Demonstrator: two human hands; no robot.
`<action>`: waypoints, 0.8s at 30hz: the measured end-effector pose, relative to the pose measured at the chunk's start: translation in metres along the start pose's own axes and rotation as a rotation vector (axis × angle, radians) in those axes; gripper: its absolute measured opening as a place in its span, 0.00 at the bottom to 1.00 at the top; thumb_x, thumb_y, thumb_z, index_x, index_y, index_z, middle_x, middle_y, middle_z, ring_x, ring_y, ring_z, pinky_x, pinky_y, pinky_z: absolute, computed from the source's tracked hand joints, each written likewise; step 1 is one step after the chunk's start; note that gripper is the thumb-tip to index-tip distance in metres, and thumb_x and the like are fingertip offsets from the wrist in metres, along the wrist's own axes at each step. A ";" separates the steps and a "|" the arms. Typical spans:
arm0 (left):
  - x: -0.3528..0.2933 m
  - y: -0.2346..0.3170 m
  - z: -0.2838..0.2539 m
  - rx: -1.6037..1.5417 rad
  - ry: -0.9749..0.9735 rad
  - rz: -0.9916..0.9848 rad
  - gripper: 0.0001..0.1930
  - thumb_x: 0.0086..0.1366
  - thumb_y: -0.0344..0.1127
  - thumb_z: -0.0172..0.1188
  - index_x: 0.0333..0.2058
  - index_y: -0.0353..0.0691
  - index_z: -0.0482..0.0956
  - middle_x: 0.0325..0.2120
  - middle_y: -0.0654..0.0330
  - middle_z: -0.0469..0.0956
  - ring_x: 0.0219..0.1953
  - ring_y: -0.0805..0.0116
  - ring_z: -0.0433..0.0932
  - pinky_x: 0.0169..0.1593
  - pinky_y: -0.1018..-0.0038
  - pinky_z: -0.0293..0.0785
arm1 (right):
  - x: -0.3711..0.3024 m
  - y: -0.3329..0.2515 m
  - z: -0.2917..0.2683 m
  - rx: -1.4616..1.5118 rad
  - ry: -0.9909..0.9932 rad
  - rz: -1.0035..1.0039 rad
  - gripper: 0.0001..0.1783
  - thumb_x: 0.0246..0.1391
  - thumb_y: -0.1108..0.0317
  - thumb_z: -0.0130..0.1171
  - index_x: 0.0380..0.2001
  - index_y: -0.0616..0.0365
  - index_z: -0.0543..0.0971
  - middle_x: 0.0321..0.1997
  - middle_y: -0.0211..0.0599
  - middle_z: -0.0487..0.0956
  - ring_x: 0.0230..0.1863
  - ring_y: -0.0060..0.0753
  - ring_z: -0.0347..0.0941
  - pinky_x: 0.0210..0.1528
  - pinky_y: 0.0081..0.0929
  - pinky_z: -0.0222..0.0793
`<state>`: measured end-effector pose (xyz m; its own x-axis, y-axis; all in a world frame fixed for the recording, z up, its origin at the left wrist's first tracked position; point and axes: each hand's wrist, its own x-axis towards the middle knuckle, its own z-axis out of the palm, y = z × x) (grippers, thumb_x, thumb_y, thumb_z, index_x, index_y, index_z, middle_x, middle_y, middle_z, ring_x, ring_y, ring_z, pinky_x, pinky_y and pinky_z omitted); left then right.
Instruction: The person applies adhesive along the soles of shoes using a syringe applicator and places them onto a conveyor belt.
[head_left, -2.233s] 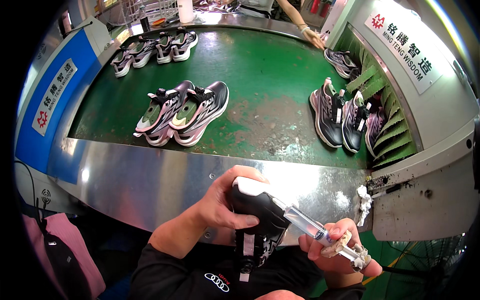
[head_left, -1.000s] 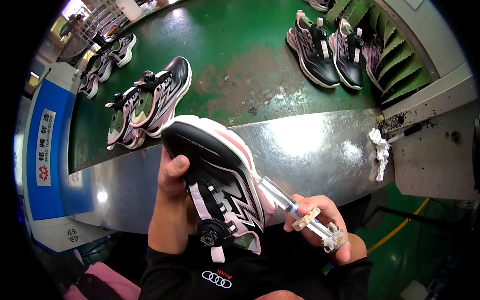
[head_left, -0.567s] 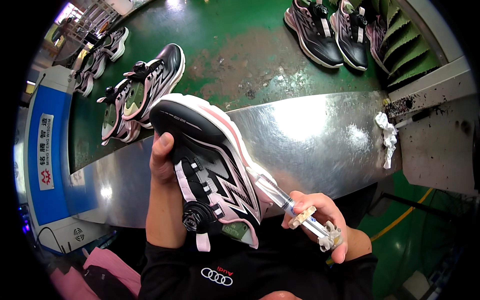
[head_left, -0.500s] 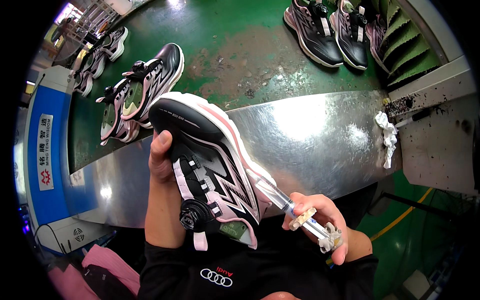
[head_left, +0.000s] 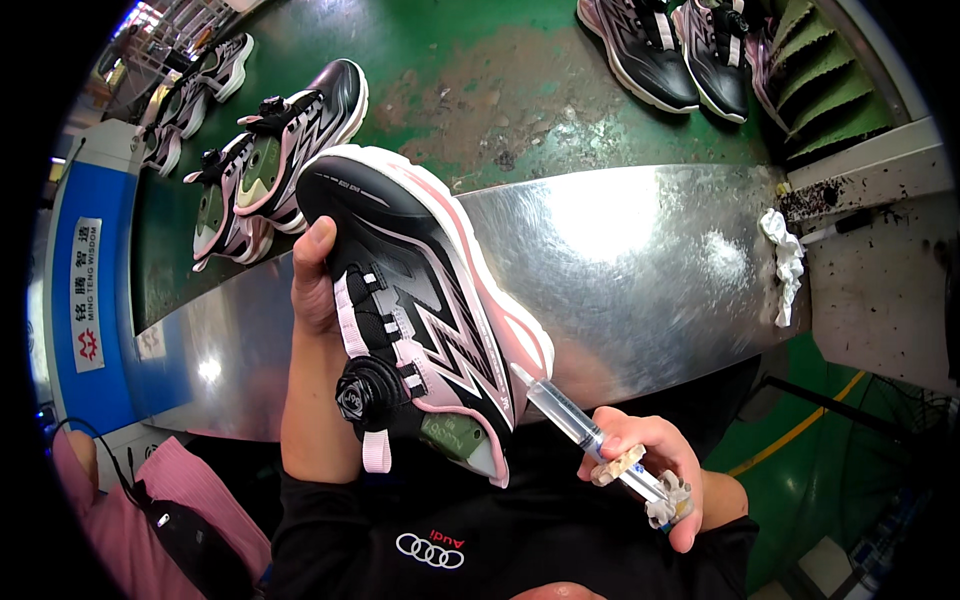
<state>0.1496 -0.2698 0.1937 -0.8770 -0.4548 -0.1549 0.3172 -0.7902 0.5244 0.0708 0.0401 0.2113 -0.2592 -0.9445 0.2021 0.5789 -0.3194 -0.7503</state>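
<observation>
My left hand [head_left: 316,275] is closed round a black and pink sneaker [head_left: 440,290] from its left side, thumb on the upper near the toe. The sneaker's toe points away from me, its white and pink sole edge faces right, and a round black dial [head_left: 368,390] sits over the tongue. In my right hand [head_left: 655,450] is a clear syringe [head_left: 567,413], its flange and plunger end wrapped in whitish material. The syringe's tip meets the sole edge near the heel; whether it touches the seam I cannot tell.
A steel plate [head_left: 640,340] edges the green work surface [head_left: 480,60]. More sneakers stand at left [head_left: 300,150] and far right [head_left: 650,60]. A crumpled white cloth [head_left: 783,265] lies by the right machine wall. Part of a person in pink [head_left: 185,500] shows at lower left.
The syringe tip has shifted along the sole edge towards the heel, and my right hand has moved slightly right and down. The sneaker has turned a little and sits slightly higher in view.
</observation>
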 end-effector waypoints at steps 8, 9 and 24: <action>0.000 0.006 -0.007 0.031 0.049 -0.019 0.24 0.59 0.41 0.55 0.50 0.31 0.69 0.45 0.49 0.75 0.46 0.57 0.76 0.52 0.62 0.72 | -0.014 0.006 0.000 0.043 0.026 -0.035 0.54 0.32 0.42 0.73 0.55 0.68 0.63 0.43 0.44 0.66 0.43 0.33 0.64 0.45 0.26 0.60; 0.001 0.005 -0.006 0.017 0.024 -0.013 0.24 0.60 0.41 0.54 0.51 0.32 0.69 0.46 0.50 0.75 0.47 0.57 0.75 0.54 0.62 0.71 | -0.015 0.007 0.000 0.045 0.035 -0.046 0.53 0.33 0.42 0.73 0.55 0.68 0.63 0.43 0.44 0.67 0.43 0.34 0.65 0.45 0.26 0.60; 0.007 0.002 -0.013 -0.016 0.071 -0.031 0.24 0.60 0.47 0.55 0.50 0.37 0.71 0.45 0.53 0.76 0.48 0.60 0.75 0.54 0.63 0.71 | -0.028 0.022 -0.011 0.098 0.028 -0.069 0.53 0.31 0.45 0.75 0.55 0.68 0.64 0.45 0.43 0.67 0.43 0.32 0.64 0.46 0.25 0.59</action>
<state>0.1489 -0.2792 0.1830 -0.8587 -0.4580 -0.2300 0.2969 -0.8104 0.5051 0.0820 0.0601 0.1825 -0.3219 -0.9178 0.2326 0.6316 -0.3912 -0.6694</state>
